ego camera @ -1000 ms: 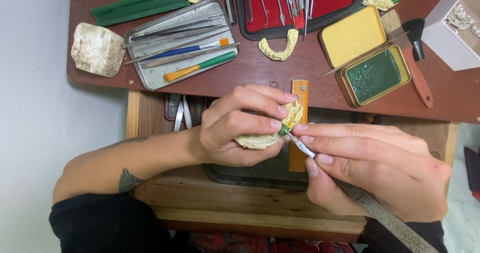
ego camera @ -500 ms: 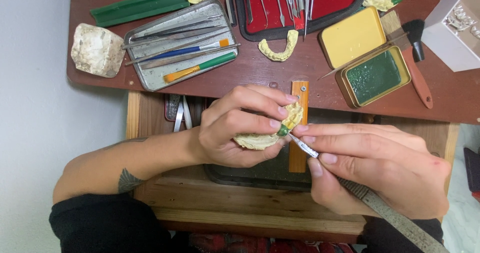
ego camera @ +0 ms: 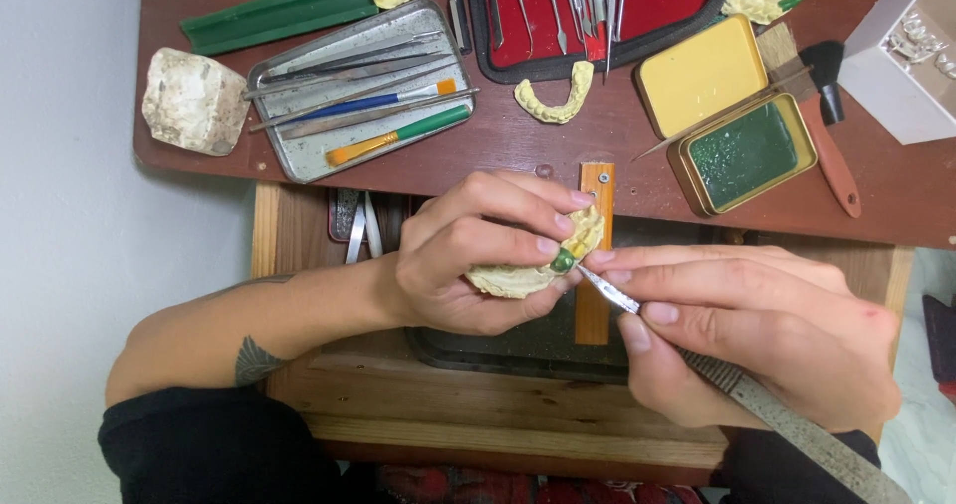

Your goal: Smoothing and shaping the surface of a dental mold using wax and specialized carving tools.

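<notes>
My left hand [ego camera: 478,255] grips a pale yellow dental cast [ego camera: 518,279] with a small green wax spot [ego camera: 564,261] on it. My right hand [ego camera: 757,335] holds a long metal carving tool [ego camera: 777,414] like a pen, its tip touching the cast right beside the green spot. Both hands are over an open wooden drawer [ego camera: 498,404], in front of the brown desk [ego camera: 617,155].
On the desk lie a metal tray [ego camera: 299,160] with brushes and tools, a red-lined instrument case [ego camera: 657,6], an open tin of green wax [ego camera: 747,153] with its yellow lid, a plaster block [ego camera: 194,101], a green bar [ego camera: 279,14], loose casts [ego camera: 554,98] and a white box [ego camera: 911,56].
</notes>
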